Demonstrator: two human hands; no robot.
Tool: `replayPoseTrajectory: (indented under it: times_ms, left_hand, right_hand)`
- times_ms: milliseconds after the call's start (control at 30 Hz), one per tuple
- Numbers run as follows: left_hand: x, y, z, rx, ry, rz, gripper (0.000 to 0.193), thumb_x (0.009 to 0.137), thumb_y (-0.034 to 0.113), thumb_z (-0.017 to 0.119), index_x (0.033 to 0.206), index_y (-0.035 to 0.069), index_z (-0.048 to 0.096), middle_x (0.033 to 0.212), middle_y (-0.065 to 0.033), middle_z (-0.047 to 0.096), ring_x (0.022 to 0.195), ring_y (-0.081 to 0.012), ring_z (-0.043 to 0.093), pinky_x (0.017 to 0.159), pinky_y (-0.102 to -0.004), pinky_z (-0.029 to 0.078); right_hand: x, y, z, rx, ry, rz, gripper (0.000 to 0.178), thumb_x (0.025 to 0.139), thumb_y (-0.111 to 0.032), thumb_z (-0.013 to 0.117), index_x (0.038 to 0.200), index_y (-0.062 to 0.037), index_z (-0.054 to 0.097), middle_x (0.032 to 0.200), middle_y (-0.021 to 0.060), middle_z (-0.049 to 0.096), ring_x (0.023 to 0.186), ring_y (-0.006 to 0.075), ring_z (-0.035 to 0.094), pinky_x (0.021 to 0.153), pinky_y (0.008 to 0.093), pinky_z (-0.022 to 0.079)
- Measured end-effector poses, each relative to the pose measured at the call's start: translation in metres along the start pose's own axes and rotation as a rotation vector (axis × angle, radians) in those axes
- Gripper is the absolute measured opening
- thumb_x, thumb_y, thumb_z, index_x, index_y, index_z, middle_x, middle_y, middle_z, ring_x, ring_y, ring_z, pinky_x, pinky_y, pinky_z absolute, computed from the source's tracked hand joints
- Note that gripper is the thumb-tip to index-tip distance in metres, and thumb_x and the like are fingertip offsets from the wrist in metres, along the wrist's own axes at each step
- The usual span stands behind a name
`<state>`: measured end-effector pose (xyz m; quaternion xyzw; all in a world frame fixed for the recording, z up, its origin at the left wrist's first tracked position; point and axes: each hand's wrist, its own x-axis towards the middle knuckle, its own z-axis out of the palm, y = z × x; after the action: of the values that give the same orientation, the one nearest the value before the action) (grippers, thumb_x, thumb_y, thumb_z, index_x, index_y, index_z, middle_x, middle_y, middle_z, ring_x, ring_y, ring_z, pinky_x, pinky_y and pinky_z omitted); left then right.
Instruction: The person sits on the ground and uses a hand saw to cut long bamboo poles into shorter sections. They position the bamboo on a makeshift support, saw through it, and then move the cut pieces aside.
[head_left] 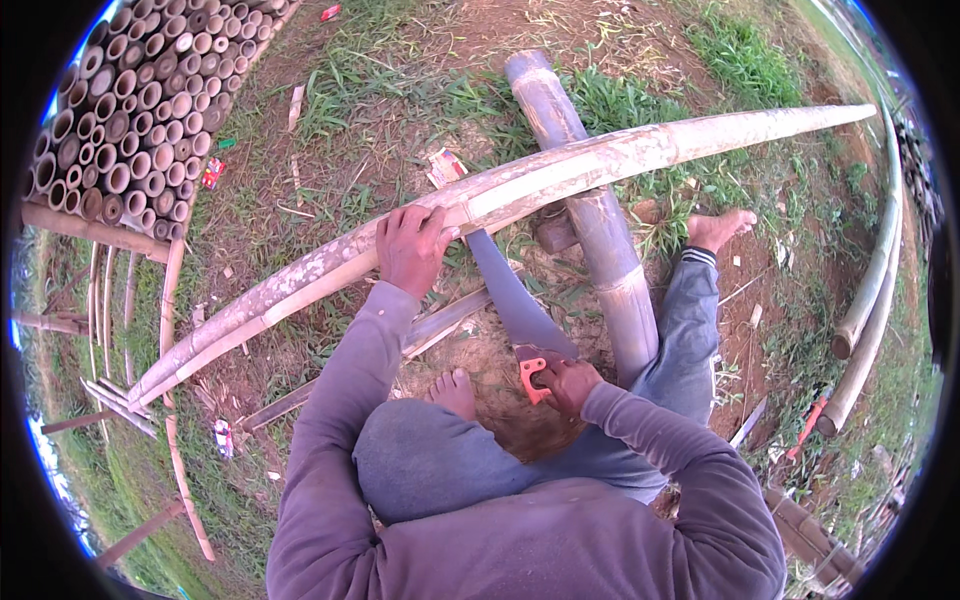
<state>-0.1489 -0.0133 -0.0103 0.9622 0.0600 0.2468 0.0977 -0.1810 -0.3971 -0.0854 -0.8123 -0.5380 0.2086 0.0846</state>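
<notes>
A long pale bamboo pole (600,160) lies slantwise in front of me, resting across a thicker grey bamboo log (606,240). My left hand (412,248) is wrapped over the pole, left of where the two cross. My right hand (570,385) grips the orange handle of a hand saw (512,292). The saw's dark blade points away from me, and its far end meets the pole's near side just right of my left hand. How deep the blade sits in the bamboo I cannot tell.
Cut bamboo pieces (130,110) are stacked end-on at the far left, beside a bamboo frame (172,300). Two more poles (868,310) lie at the right. An orange-handled tool (808,425) rests on the ground near my right side. A split bamboo strip (445,322) lies under the pole.
</notes>
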Motion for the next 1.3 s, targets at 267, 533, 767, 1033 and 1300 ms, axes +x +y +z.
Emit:
replayPoseTrajectory:
  times_ms: [267,533,767,1033,1300]
  left_hand:
    - [0.012,0.003,-0.008,0.301,-0.131,0.16,0.04,0.088,0.033,0.082,0.119,0.01,0.072,0.106,-0.0046,0.063,0.105,-0.0253,0.063,0.09,-0.0444,0.046]
    - [0.027,0.005,-0.011,0.384,-0.235,0.254,0.035,0.088,0.032,0.082,0.111,0.007,0.072,0.097,-0.0086,0.064,0.096,-0.0286,0.066,0.086,-0.045,0.047]
    - [0.023,0.005,-0.01,0.394,-0.233,0.245,0.035,0.09,0.031,0.081,0.113,0.007,0.072,0.096,-0.0093,0.063,0.095,-0.0289,0.065,0.084,-0.0453,0.047]
    - [0.024,0.004,-0.009,0.403,-0.199,0.268,0.035,0.09,0.031,0.081,0.115,0.009,0.072,0.097,-0.0074,0.063,0.095,-0.0281,0.065,0.083,-0.0447,0.047]
    - [0.02,0.0,-0.009,0.398,-0.19,0.281,0.039,0.089,0.032,0.082,0.116,0.007,0.07,0.099,-0.0076,0.061,0.098,-0.0273,0.064,0.085,-0.0432,0.048]
  right_hand:
    - [0.003,-0.021,0.044,-0.205,-0.221,0.142,0.035,0.101,-0.025,0.058,0.133,-0.0115,0.062,0.124,0.0142,0.069,0.12,0.0337,0.066,0.108,0.0518,0.042]
    - [-0.109,-0.05,-0.131,0.307,0.254,0.161,0.042,0.085,-0.02,0.076,0.125,-0.0117,0.067,0.113,0.0137,0.071,0.107,0.0342,0.07,0.093,0.0474,0.05]
    - [-0.244,-0.013,-0.215,0.699,0.543,0.514,0.036,0.084,-0.014,0.083,0.116,-0.0016,0.071,0.104,0.0135,0.076,0.089,0.0283,0.077,0.077,0.0415,0.059]
    - [-0.177,0.019,-0.182,0.785,1.183,0.447,0.066,0.097,-0.03,0.082,0.145,0.0086,0.06,0.127,0.0184,0.075,0.115,0.023,0.073,0.1,0.0344,0.058]
    - [-0.046,0.069,-0.135,0.861,1.247,0.32,0.047,0.094,-0.009,0.082,0.137,0.0031,0.067,0.131,0.0166,0.075,0.12,0.023,0.073,0.105,0.036,0.055]
